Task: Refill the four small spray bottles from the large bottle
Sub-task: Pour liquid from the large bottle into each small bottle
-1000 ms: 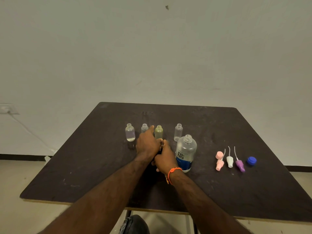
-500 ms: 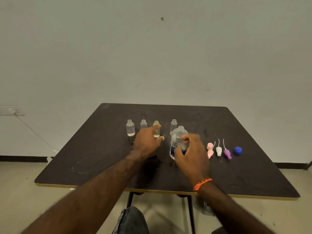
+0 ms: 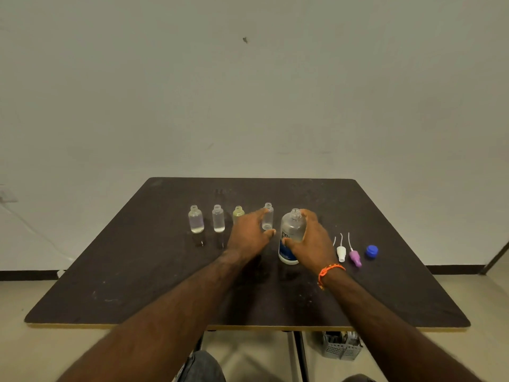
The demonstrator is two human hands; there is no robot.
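Four small uncapped spray bottles stand in a row on the dark table: a clear bottle, a second clear bottle, a yellowish bottle partly behind my left hand, and a fourth clear bottle. My left hand reaches the fourth bottle, thumb in front of its base and fingers at its left side. I cannot tell whether they press on it. My right hand grips the large uncapped bottle with the blue label, which stands upright on the table.
Right of the large bottle lie a white spray head, a purple spray head and a blue cap. My right hand hides other spray heads. A grey basket sits under the table's front edge.
My left hand has moved right from the yellowish bottle to the fourth bottle. My right hand has closed round the large bottle.
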